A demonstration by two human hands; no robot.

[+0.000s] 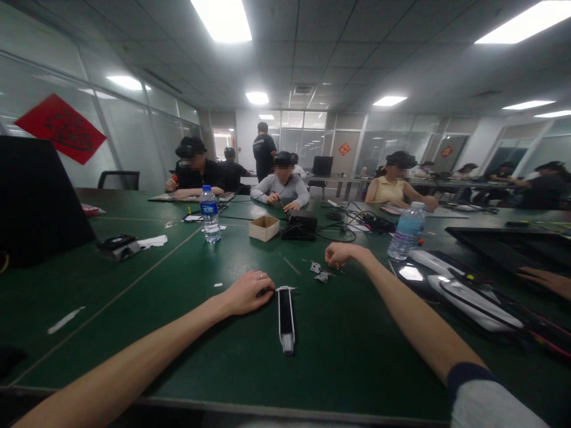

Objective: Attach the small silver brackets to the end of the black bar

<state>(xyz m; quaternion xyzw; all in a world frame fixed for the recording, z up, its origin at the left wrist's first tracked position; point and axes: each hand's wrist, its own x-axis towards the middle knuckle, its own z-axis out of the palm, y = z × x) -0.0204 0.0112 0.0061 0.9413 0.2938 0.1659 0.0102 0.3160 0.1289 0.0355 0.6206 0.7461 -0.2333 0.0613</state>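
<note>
A long, narrow part with a white frame and a dark middle lies on the green table, a thin crosspiece at its far end. My left hand rests to its left, fingers curled together, the fingertips at the left end of that crosspiece. Farther off and to the right, my right hand is closed and bent downward over the table. Whatever its fingertips hold is too small to make out. Just left of it lie two small grey metal pieces, one a bracket-like piece and the other a crumpled-looking piece.
Beyond my hands stand a small open box, a black box with cables and a water bottle. At right are a second bottle, a white-and-black device and another person's hand. People sit across the table.
</note>
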